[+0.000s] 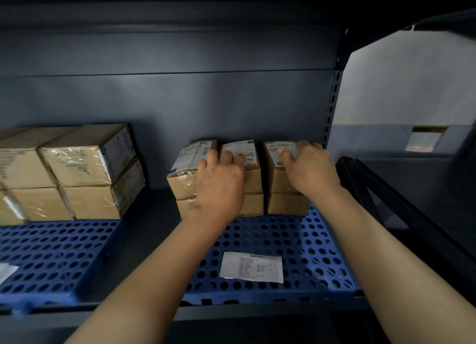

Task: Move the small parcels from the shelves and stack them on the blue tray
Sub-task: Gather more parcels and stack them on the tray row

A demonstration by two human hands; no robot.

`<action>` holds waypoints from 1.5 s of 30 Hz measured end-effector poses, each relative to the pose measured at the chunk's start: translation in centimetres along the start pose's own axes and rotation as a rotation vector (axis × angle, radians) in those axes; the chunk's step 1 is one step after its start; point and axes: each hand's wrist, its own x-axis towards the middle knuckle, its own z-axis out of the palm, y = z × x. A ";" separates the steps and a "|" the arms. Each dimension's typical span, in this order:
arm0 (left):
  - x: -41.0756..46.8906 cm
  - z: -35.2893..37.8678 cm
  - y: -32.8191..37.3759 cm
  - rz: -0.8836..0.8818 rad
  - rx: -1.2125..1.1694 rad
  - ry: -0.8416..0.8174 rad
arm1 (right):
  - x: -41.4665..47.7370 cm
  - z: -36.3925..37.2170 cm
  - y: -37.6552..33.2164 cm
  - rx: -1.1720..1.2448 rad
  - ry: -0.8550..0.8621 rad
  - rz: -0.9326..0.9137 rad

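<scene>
Both hands rest flat, fingers spread, gripping nothing: left hand (221,181) and right hand (309,168) on stacked parcels (286,186) on a blue tray (296,240). A careless nudge could topple them.

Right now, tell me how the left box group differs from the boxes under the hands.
The left box group is made of bigger boxes, untouched; the boxes under the hands are smaller, with the left hand and right hand resting on top. Both are brown, labelled, two layers high, on blue perforated trays.
</scene>
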 end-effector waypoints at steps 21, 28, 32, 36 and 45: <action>0.0 -0.1 -0.2 0.005 0.005 0.000 | -0.2 -0.1 -0.7 0.059 -0.017 -0.005; 0.0 -0.3 0.1 -0.002 0.005 0.010 | -0.1 -0.3 -0.3 0.056 -0.013 0.001; -0.1 -0.4 0.3 -0.002 0.010 0.025 | 0.0 -0.4 -0.1 0.048 -0.005 0.004; -0.2 -0.7 0.4 -0.007 0.002 0.031 | -0.1 -0.3 0.0 0.038 -0.006 0.003; -0.6 -1.4 0.8 0.005 -0.009 0.060 | -0.1 -0.5 0.2 0.046 -0.002 0.007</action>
